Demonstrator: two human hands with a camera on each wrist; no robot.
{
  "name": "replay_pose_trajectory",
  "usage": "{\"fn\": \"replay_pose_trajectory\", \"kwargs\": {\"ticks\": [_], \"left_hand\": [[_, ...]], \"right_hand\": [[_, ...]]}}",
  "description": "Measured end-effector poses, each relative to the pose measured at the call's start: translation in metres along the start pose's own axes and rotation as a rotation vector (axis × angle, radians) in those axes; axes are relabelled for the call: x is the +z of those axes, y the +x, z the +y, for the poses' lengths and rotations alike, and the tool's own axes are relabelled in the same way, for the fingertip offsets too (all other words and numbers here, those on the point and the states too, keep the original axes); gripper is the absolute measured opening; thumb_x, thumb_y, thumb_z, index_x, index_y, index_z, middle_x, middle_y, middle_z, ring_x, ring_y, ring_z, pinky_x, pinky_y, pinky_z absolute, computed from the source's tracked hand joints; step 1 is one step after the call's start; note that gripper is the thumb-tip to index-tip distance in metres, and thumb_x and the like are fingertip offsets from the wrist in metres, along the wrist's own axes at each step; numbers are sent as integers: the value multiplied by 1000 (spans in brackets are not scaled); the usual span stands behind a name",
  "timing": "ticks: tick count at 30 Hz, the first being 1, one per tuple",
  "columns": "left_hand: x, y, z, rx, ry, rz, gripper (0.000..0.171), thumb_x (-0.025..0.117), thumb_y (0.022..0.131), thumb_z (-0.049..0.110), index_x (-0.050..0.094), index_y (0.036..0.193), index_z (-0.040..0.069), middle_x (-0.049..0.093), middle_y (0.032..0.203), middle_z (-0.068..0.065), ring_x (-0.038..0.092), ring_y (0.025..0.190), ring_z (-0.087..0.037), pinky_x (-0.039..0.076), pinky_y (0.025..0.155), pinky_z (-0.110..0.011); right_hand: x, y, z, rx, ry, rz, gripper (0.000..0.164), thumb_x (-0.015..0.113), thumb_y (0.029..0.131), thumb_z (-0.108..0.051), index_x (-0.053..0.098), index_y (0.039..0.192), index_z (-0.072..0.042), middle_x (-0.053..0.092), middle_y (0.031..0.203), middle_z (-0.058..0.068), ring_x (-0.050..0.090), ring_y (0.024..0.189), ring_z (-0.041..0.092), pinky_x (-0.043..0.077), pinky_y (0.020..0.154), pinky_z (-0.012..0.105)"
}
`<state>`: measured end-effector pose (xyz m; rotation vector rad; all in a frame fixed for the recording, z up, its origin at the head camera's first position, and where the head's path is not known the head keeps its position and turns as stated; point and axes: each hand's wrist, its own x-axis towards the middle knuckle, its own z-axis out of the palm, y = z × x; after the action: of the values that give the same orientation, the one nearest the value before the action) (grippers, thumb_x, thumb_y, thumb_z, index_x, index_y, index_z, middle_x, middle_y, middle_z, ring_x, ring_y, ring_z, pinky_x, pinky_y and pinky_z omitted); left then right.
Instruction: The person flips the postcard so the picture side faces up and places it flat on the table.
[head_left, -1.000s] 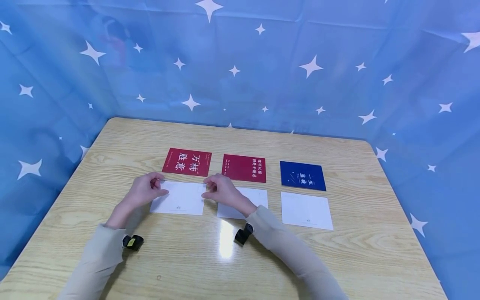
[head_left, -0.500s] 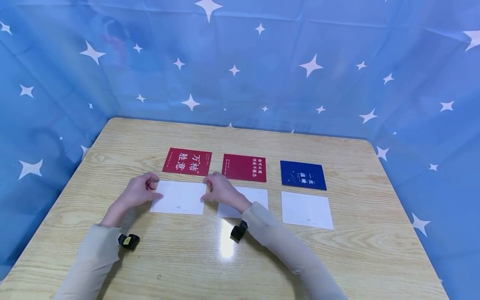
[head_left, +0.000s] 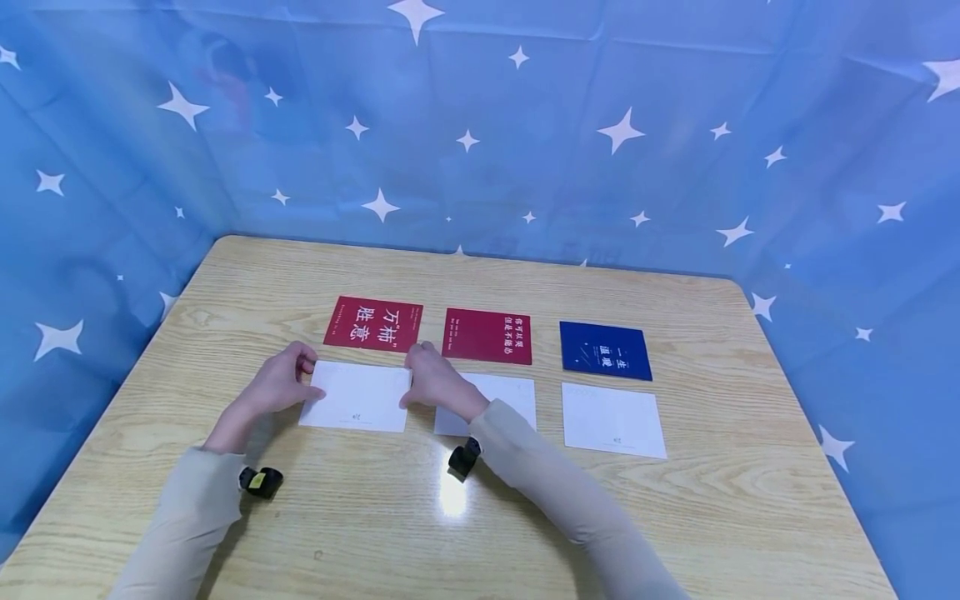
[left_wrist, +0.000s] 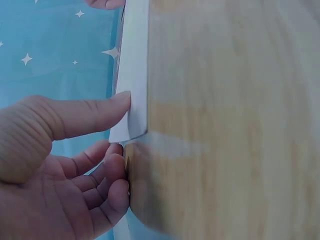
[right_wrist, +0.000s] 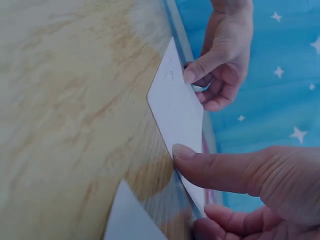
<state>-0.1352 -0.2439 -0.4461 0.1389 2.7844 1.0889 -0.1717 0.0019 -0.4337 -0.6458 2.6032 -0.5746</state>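
Observation:
A white postcard [head_left: 360, 396] with a small printed mark near its lower edge lies at the left of the front row in the head view. My left hand [head_left: 273, 383] pinches its left end; in the left wrist view the thumb presses on the face of the postcard [left_wrist: 134, 65] and the curled fingers sit at its edge. At the other end my right hand [head_left: 444, 382] holds the postcard's right edge between thumb and fingers. The right wrist view has both hands on this postcard [right_wrist: 175, 110]. The fingertips under it are partly hidden.
Behind lie a red card [head_left: 373, 323], a darker red card [head_left: 489, 336] and a blue card [head_left: 606, 350]. Two more white cards, one in the middle [head_left: 510, 396] partly covered by my right hand and one at right [head_left: 613, 421], share the front row. A blue starry curtain [head_left: 480, 125] surrounds the wooden table [head_left: 360, 517].
My left hand has shifted slightly left and its thumb has come down onto the postcard's edge. My right wrist has swung a little left. The postcard has hardly moved.

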Motion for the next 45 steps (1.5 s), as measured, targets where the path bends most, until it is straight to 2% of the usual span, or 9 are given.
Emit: {"fn": "replay_pose_trajectory", "kwargs": {"ticks": [4, 7, 15, 18, 24, 27, 31, 36, 45], "left_hand": [[1, 0, -1, 8, 1, 11, 47, 77, 67, 0, 47, 103, -8, 54, 89, -16, 47, 75, -23, 39, 66, -31], [1, 0, -2, 6, -19, 14, 47, 76, 68, -2, 46, 103, -8, 54, 88, -17, 49, 75, -23, 41, 65, -29], [-1, -7, -4, 23, -163, 21, 44, 71, 72, -8, 43, 106, -11, 51, 87, -16, 47, 73, -18, 43, 60, -19], [0, -9, -5, 16, -200, 27, 39, 70, 75, -7, 46, 105, -12, 51, 86, -14, 47, 74, -16, 43, 59, -19], [-4, -17, -7, 4, -277, 46, 19, 68, 80, -2, 54, 92, -9, 57, 78, -10, 51, 66, -11, 44, 51, -22], [-8, -23, -7, 16, -295, 61, 16, 68, 81, 1, 55, 87, -6, 58, 75, -8, 52, 64, -11, 44, 54, -23], [-12, -28, -3, 39, -306, 96, 16, 70, 81, 4, 56, 84, -5, 58, 74, -4, 52, 64, -10, 43, 56, -22], [-15, -32, 1, 47, -334, 144, 15, 70, 81, 3, 58, 83, -5, 58, 72, 4, 50, 61, -7, 43, 53, -21], [-19, -36, 0, 80, -392, 168, 14, 71, 80, 1, 59, 82, -5, 59, 73, 10, 51, 58, -9, 42, 50, -21]], "right_hand": [[1, 3, -1, 1, -35, -9, 51, 86, 65, -23, 61, 103, 1, 55, 103, 7, 47, 95, 18, 47, 73, 24], [1, 4, -1, -7, -29, -8, 53, 87, 65, -22, 60, 104, 1, 54, 103, 6, 48, 96, 18, 46, 75, 24], [2, 0, 1, 6, 107, -2, 58, 83, 70, -13, 55, 118, 1, 57, 109, 8, 51, 97, 18, 45, 85, 26], [4, -2, 3, 10, 157, 10, 49, 80, 73, -11, 56, 115, 1, 59, 97, 6, 53, 84, 16, 47, 76, 24], [3, -7, 9, -41, 350, 26, 20, 72, 81, -8, 56, 92, -1, 55, 69, 1, 47, 57, 10, 42, 54, 20], [0, -11, 11, -95, 441, 49, 18, 69, 82, -6, 51, 79, -4, 53, 62, 0, 45, 51, 8, 39, 48, 18], [-2, -16, 14, -186, 501, 110, 23, 69, 82, -2, 48, 73, -4, 51, 64, 0, 43, 54, 8, 36, 49, 17], [-5, -21, 15, -269, 504, 165, 16, 69, 82, -1, 54, 77, -3, 57, 72, 3, 49, 62, 7, 43, 58, 16], [-7, -29, 14, -322, 534, 179, 10, 68, 81, 1, 59, 80, -1, 63, 74, 7, 55, 65, 5, 48, 61, 17]]}}
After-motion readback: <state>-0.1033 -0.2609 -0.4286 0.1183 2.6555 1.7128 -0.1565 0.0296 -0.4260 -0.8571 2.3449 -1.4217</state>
